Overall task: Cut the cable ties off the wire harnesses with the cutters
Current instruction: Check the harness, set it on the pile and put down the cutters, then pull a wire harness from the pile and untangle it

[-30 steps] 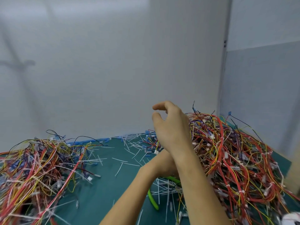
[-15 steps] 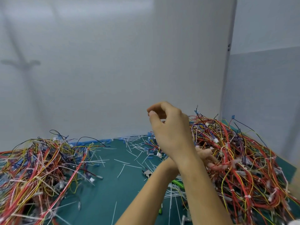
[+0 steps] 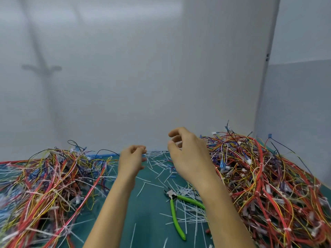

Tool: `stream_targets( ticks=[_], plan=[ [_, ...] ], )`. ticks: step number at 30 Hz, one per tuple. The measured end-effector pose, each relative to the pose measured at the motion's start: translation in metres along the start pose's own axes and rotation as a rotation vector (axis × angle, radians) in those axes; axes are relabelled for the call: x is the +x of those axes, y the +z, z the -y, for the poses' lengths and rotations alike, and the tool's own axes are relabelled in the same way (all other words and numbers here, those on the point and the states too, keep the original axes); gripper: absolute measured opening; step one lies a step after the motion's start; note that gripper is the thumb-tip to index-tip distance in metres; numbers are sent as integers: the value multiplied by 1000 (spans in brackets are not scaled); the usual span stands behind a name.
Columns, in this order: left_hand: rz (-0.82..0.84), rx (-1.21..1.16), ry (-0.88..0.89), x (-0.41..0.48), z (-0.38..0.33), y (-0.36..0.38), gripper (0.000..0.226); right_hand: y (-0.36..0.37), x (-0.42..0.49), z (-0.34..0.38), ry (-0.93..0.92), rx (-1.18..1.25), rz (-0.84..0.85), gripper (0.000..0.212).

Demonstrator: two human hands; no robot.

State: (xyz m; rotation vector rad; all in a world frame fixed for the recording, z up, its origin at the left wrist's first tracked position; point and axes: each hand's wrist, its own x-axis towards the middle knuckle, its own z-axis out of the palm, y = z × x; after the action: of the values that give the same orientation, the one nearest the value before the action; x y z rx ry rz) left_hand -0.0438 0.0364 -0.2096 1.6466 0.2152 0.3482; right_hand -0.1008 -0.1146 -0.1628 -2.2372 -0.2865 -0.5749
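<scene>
The green-handled side cutters point(image 3: 173, 213) lie on the teal table point(image 3: 143, 222) at lower centre, steel nose pointing up-left, handles splayed, among scattered white cut cable ties point(image 3: 161, 167). They look light and rigid. The rubbery handles are the place to take hold, well back from the blades. The tangled heaps of red, yellow and blue wire harnesses fill the lower left point(image 3: 44, 185) and lower right point(image 3: 268, 185). They look limp and springy and likely to snag, so a bundle is best pinched beside its tie. Both forearms rise from the bottom edge. The left hand point(image 3: 132, 160) and right hand point(image 3: 188, 154) hover above the table, backs to the camera, fingers loosely curled, with nothing visible in either.
</scene>
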Motion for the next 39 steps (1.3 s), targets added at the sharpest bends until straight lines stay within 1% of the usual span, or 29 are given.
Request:
stream_targets(
  ticks=[1, 3, 4, 5, 6, 8, 10, 13, 17, 21, 25, 28, 31, 34, 37, 39],
  plan=[
    [-76, 157, 61, 5, 7, -11, 16, 2, -1, 0, -2, -17, 21, 24],
    [-209, 632, 129, 12, 17, -34, 24, 5, -2, 0, -9, -60, 62, 26],
    [-250, 847, 132, 12, 20, -42, 28, 7, -2, 0, -12, -83, 76, 27],
    [-264, 1010, 111, 11, 23, -47, 33, 9, -3, 0, -14, -105, 86, 28],
    [-254, 1127, 67, 9, 25, -50, 36, 10, -3, 0, -15, -121, 92, 28],
    [-190, 1222, -22, 7, 26, -53, 40, 12, -3, 1, -14, -133, 101, 28],
    [-151, 1228, -72, 6, 27, -52, 42, 13, -4, 2, -13, -139, 112, 28],
    [-145, 1213, -112, 9, 26, -53, 41, 13, -4, 1, -16, -155, 121, 27],
    [-217, 1220, -106, 15, 25, -63, 39, 12, -4, 0, -10, -160, 128, 27],
    [-264, 1058, -110, 23, 29, -76, 24, 15, -5, 1, -13, -161, 130, 25],
    [-301, 872, -5, 28, 31, -85, 16, 21, -6, 3, -17, -197, 147, 24],
    [-330, 795, 38, 32, 29, -88, 22, 24, -6, 5, -18, -198, 149, 24],
    [-327, 808, 55, 34, 28, -88, 21, 26, -7, 8, -28, -175, 117, 23],
    [-321, 790, 50, 33, 27, -90, 37, 26, -8, 9, -37, -159, 104, 23],
    [-310, 792, 4, 30, 21, -88, 53, 25, -8, 10, -34, -153, 105, 23],
    [-284, 790, -20, 29, 15, -88, 56, 24, -8, 10, -30, -154, 99, 23]
  ],
)
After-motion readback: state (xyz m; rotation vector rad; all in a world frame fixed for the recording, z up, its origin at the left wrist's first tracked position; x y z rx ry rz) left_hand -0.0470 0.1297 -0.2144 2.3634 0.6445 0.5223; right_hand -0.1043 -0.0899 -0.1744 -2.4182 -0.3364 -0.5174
